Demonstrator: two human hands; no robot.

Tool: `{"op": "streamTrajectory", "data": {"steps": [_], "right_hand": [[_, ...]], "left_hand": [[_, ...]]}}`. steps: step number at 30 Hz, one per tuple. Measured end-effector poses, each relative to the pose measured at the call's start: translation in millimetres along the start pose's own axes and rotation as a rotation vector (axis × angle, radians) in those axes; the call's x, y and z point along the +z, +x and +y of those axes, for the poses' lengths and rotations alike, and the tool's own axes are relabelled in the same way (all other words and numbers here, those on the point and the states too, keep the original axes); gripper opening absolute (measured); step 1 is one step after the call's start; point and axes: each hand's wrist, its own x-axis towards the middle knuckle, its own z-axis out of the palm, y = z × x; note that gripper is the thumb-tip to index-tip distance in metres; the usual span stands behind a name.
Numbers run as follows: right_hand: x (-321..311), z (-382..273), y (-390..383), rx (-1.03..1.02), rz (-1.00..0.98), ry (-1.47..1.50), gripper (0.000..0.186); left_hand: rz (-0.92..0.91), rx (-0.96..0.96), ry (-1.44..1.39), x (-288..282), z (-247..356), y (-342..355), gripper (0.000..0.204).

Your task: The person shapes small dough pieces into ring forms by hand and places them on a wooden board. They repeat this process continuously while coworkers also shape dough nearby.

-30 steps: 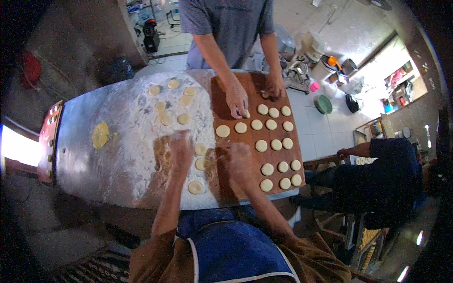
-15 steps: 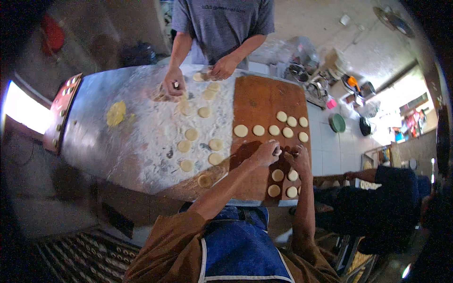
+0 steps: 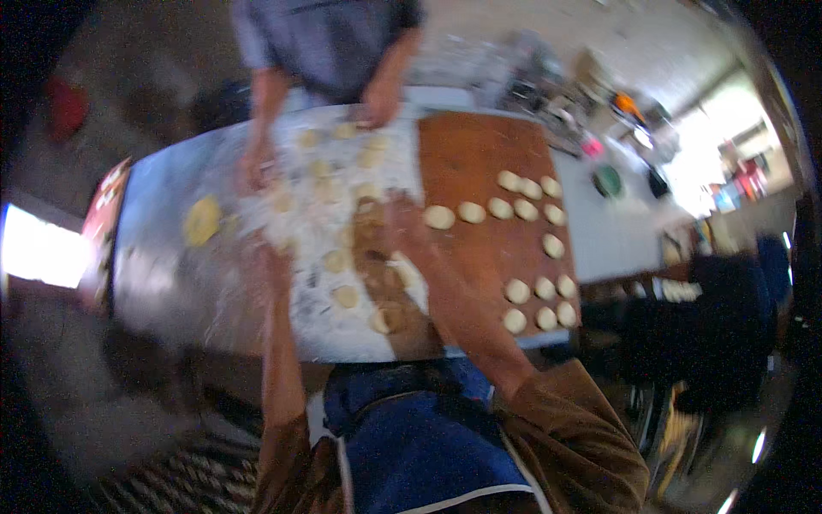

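Observation:
My left hand (image 3: 271,246) reaches over the floured part of the metal table (image 3: 158,265), near pale flat dough rounds. Motion blurs its fingers. My right hand (image 3: 406,224), also smeared, is over the flour near the left edge of the brown board (image 3: 479,150). Close to it lie dough rounds, one of them (image 3: 345,296) towards the near edge. Whether either hand holds anything cannot be made out. On the board, several dough rounds sit in a far row, and a cluster with a dough round (image 3: 515,321) sits at the near right corner.
Across the table a person in a grey shirt (image 3: 330,43) has both hands over the flour. A yellow dough lump (image 3: 203,220) lies at left. A person in dark clothes (image 3: 685,325) is at right. A green basin (image 3: 607,181) stands on the floor beyond the board.
Both my hands have moved left from the board to the floured area. More dough rounds now show at the board's near right, where my hands were. The whole view has shifted.

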Motion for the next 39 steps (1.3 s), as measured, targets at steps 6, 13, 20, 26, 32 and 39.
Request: {"op": "streamTrajectory", "data": {"steps": [6,13,20,26,32,39], "right_hand": [[-205,53,-99,0.388,-0.010,0.048,0.029],[-319,114,-197,0.395,-0.097,-0.067,0.025],[-332,122,-197,0.566,-0.441,-0.088,0.032],[-282,63,-134,0.500,-0.476,0.528,0.018],[-152,-43,-41,0.155,-0.607,0.635,0.028],[-119,-49,-53,-0.036,-0.331,-0.082,0.041]], "left_hand": [[-0.315,0.311,-0.609,20,129,-110,0.021],[-0.651,1.155,-0.435,29,302,-241,0.024],[-0.964,0.954,-0.695,24,284,-218,0.018],[-0.470,0.353,-0.544,-20,119,-161,0.011],[-0.258,-0.078,-0.278,-36,-3,-133,0.032],[-0.002,0.176,0.096,-25,15,-127,0.029]]}}
